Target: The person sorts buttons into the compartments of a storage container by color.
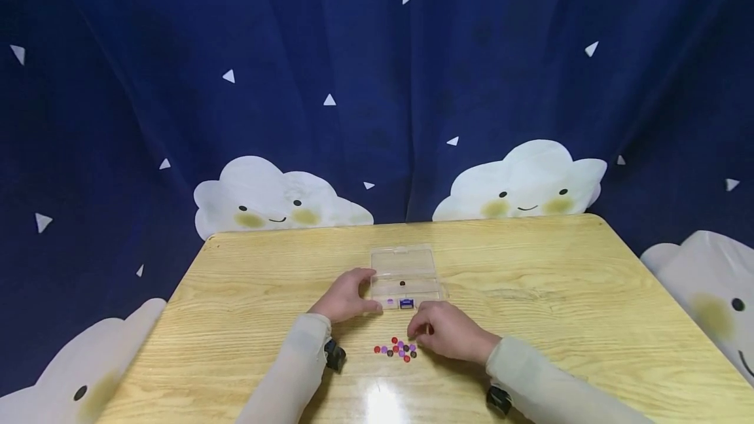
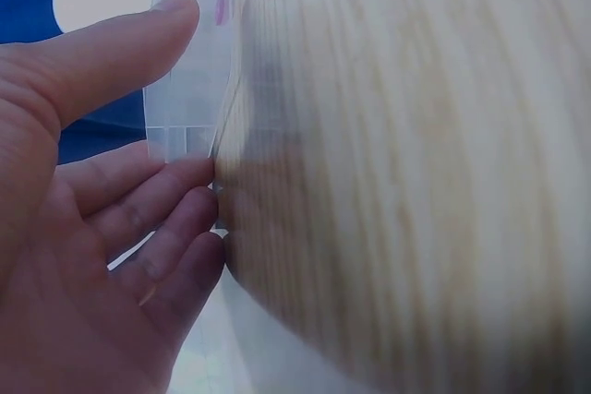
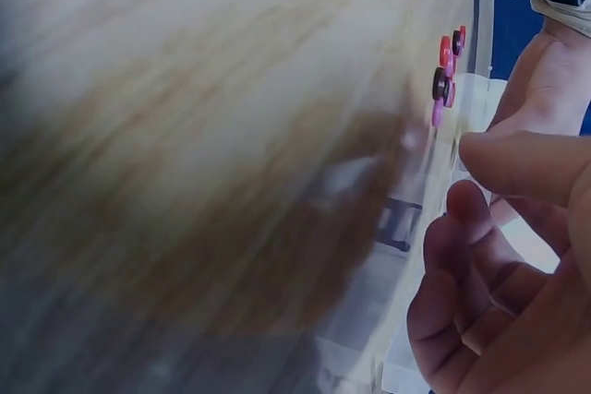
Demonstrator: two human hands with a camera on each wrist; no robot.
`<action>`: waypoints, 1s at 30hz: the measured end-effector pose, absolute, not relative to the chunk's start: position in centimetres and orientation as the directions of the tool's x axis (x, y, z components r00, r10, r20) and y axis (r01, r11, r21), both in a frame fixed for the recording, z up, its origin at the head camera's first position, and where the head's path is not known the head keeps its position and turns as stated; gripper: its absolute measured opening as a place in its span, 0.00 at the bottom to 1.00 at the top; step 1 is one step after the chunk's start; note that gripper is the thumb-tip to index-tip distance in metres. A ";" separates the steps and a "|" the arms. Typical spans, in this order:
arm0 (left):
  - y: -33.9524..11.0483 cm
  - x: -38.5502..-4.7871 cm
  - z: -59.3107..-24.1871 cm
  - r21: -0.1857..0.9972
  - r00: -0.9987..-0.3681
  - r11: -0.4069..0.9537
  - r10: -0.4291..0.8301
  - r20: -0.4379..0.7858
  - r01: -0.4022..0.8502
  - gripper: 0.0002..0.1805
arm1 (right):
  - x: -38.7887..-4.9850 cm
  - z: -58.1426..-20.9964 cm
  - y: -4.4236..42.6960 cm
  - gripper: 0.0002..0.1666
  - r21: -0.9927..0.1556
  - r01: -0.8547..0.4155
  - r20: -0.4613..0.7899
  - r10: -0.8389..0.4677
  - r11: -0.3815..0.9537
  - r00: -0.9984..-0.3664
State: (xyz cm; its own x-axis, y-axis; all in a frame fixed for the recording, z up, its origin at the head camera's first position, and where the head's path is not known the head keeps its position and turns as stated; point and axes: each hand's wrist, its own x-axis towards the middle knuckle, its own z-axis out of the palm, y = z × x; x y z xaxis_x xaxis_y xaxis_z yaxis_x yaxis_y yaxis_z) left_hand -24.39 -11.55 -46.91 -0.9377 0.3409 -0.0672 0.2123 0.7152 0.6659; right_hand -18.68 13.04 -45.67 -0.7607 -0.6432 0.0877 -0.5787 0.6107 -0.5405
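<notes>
A clear plastic box (image 1: 403, 270) with its lid folded back lies mid-table. One dark disc (image 1: 402, 283) sits in its middle part and one purple disc (image 1: 390, 301) in a front compartment. My left hand (image 1: 349, 296) rests along the box's left side; in the left wrist view its thumb and loosely bent fingers (image 2: 152, 219) touch that end. Just in front of the box's right part hovers my right hand (image 1: 450, 332), fingers bent, with a gap between thumb and forefinger and nothing visible there. Left of it lie several small red, purple and dark discs (image 1: 396, 349).
A dark blue label (image 1: 406, 303) shows at the box's front. The wooden table (image 1: 271, 267) ends at a blue curtain (image 1: 377, 84) with clouds and white triangles. Black straps with small devices (image 1: 334, 354) sit on both wrists.
</notes>
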 end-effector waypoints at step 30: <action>-11.4 -24.3 -46.6 0.681 -0.939 0.703 0.339 -0.064 0.208 0.42 | -18.7 -46.2 12.6 0.06 -0.524 -0.593 0.062 -0.667 0.611 -0.742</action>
State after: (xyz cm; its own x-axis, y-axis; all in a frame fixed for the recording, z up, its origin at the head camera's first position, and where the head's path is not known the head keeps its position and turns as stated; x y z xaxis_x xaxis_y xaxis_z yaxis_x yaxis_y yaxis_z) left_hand -24.25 -11.43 -46.57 -0.9386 0.3391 -0.0637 0.2077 0.7027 0.6805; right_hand -18.69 12.61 -46.20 -0.7424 -0.6671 0.0624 -0.5931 0.6110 -0.5243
